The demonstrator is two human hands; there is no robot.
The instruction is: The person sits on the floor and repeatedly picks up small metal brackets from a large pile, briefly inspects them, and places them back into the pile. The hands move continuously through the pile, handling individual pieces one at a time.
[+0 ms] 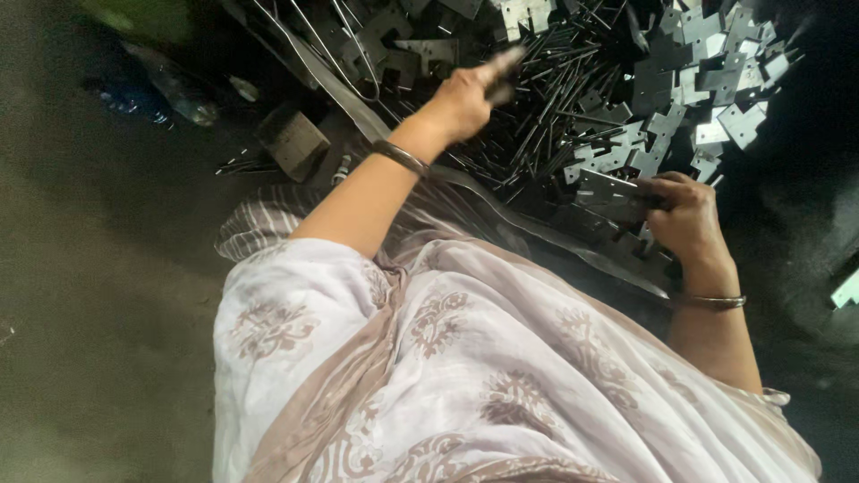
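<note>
Gripping a flat metal plate point(608, 192) at the near edge of the heap, the right hand point(684, 219) keeps its fingers clenched on it. The left hand point(461, 98) is raised over the thin rods point(546, 107), fingers closed round a blurred stick-like tool point(501, 64). It seems wise to hold the plate steady against the pile of plates point(716, 80) and keep fingertips away from its edge.

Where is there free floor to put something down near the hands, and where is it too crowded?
Bare floor lies on the left, bordered by the block and the patterned cloth. Ahead it is crowded: thin rods around the left hand, stamped metal plates above the right hand.
</note>
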